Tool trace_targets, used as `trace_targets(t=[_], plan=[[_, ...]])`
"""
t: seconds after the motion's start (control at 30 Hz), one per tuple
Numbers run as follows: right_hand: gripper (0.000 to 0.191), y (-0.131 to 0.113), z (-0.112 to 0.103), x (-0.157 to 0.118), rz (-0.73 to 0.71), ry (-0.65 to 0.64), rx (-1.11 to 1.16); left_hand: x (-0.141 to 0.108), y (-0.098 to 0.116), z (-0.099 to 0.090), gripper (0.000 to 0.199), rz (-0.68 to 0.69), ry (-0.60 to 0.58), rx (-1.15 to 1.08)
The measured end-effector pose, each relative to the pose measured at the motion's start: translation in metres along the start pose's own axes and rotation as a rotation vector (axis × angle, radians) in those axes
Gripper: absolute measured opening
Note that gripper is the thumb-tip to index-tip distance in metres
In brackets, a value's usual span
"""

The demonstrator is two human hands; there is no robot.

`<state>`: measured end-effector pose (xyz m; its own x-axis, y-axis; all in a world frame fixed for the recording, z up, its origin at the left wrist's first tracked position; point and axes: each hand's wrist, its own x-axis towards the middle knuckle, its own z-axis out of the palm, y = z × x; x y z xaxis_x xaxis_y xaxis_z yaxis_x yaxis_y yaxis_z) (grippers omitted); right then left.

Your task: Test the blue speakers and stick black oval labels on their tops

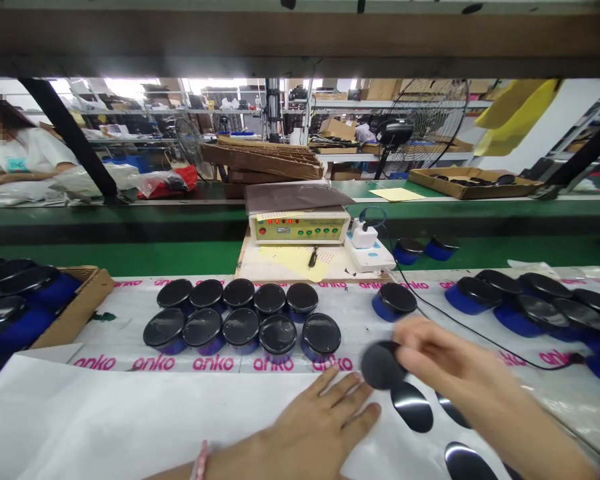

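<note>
- Pinching a black disc (377, 368) by its right edge between thumb and fingers of the right hand (437, 360), with some motion blur.
- Holding the left hand (330, 407) palm down over a white sheet (130, 427), fingers spread, tips just beside the black disc; cannot tell whether touching it.
- Wearing a pink bracelet (200, 460) on the wrist behind the left hand.
- With glossy discs (413, 408) on the sheet below the right hand, some partly hidden by the forearm.
- With ten blue containers (321, 333), black-topped, in two rows of five, ahead of the left hand and to its left.
- With a single container (394, 303) just beyond the right hand, and a cluster of containers (543, 313) to its right.
- With a cardboard box (97, 293) of similar containers well left of the left hand.
- Beyond both hands, on the green counter (195, 257), with a control box (300, 228) showing red lights, near a white power strip (373, 257).
</note>
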<state>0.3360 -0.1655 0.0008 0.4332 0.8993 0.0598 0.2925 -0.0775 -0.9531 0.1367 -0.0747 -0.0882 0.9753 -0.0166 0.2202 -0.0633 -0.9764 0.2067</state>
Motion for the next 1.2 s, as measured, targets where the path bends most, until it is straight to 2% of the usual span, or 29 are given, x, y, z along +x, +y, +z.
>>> trace_targets(t=[0.07, 0.13, 0.23, 0.33, 0.57, 0.97, 1.2], plan=[[0.033, -0.002, 0.038, 0.026, 0.121, -0.050, 0.314, -0.001, -0.001, 0.002, 0.072, 0.007, 0.019, 0.062], [0.036, 0.005, 0.066, 0.043, 0.194, -0.050, 0.452, -0.001, -0.001, 0.004, 0.066, 0.003, 0.040, 0.119], [0.037, 0.023, 0.083, 0.048, 0.252, -0.031, 0.506, -0.002, -0.002, 0.006, 0.057, -0.003, 0.058, 0.174], [0.038, 0.032, 0.083, 0.043, 0.290, -0.036, 0.534, -0.001, -0.003, 0.006, 0.056, 0.003, 0.055, 0.169], [0.039, 0.033, 0.084, 0.044, 0.327, -0.058, 0.530, 0.000, -0.002, -0.002, 0.072, -0.022, 0.008, 0.075], [0.035, 0.042, 0.083, 0.042, 0.249, -0.057, 0.403, 0.002, -0.001, -0.008, 0.074, -0.081, -0.047, -0.161], [0.034, 0.042, 0.083, 0.041, 0.222, -0.054, 0.357, 0.003, 0.000, -0.008, 0.075, -0.094, -0.071, -0.189]])
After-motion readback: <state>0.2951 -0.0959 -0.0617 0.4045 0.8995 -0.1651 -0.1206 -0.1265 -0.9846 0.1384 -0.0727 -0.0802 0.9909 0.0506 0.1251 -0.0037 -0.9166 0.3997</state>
